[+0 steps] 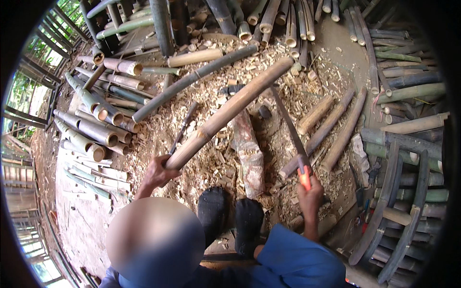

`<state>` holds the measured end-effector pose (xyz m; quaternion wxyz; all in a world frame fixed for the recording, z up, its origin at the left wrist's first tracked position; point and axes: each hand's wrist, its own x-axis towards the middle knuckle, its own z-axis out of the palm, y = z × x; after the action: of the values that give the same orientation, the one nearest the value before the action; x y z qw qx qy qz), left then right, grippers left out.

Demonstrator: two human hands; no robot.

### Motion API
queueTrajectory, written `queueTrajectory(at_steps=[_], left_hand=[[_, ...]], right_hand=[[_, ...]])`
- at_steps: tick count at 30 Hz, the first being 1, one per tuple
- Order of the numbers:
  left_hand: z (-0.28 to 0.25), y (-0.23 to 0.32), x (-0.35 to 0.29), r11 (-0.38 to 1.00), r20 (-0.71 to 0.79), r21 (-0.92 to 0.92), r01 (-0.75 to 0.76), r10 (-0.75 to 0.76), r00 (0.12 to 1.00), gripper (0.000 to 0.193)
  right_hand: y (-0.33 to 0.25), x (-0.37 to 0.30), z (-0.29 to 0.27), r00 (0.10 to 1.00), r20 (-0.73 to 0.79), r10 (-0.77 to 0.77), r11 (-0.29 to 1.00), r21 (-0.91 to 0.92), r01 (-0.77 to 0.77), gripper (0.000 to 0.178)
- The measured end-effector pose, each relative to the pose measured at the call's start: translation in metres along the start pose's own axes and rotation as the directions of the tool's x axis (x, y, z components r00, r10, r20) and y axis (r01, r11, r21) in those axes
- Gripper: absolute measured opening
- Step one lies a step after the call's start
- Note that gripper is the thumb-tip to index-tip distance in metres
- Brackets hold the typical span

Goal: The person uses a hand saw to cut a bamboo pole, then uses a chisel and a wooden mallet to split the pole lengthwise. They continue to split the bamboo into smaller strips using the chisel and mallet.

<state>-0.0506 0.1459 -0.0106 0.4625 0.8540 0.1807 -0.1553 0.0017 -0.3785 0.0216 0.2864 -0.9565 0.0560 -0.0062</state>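
Observation:
My left hand (156, 172) is closed around the near end of a thick tan bamboo pole (230, 111), which slants up to the far right. In my right hand (311, 192) is the red-orange handle of a handsaw (289, 124). The saw's long narrow blade points away from me, its tip close to the pole's far end; whether they touch I cannot tell. Under the pole lies a pale, rough log (247, 156), in front of my dark-covered feet (214, 206). A thin dark tool (185, 126) lies left of the pole, partly hidden near my left hand.
Wood chips (211, 165) cover the ground. A dark bamboo pole (197, 77) lies beyond, and several cut lengths (336, 127) lie right. Bamboo stacks stand left (93, 129) and far right (408, 91). Curved bamboo pieces (406, 240) rest at the lower right.

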Motion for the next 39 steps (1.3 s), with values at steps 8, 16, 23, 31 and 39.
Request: queueTrajectory(at_steps=[8,16,23,31,39], left_hand=[[-0.036,-0.067,-0.059,0.948,-0.024,0.311,-0.067,0.078,0.997,0.067],[-0.075,-0.095,-0.025,0.715,-0.201,0.697,0.045,0.136,0.97,0.068],[0.023,0.076,0.006,0.862,-0.025,0.367,-0.35,0.386,0.922,0.075],[0.215,0.206,0.085,0.581,0.387,0.557,-0.594,0.451,0.804,0.083],[0.2,0.202,0.1,0.661,0.419,0.514,-0.547,0.364,0.832,0.071]], right_hand=[[0.004,0.008,-0.02,0.934,0.155,0.323,0.276,0.928,-0.249,0.016],[-0.008,0.0,-0.048,0.97,0.048,0.239,0.302,0.945,-0.121,0.016],[-0.069,-0.005,-0.06,0.964,-0.11,0.243,0.435,0.9,-0.007,0.022],[-0.074,-0.023,-0.068,0.962,-0.013,0.273,0.281,0.957,-0.067,0.009],[-0.067,-0.033,-0.082,0.977,-0.055,0.205,0.283,0.959,-0.006,0.01]])
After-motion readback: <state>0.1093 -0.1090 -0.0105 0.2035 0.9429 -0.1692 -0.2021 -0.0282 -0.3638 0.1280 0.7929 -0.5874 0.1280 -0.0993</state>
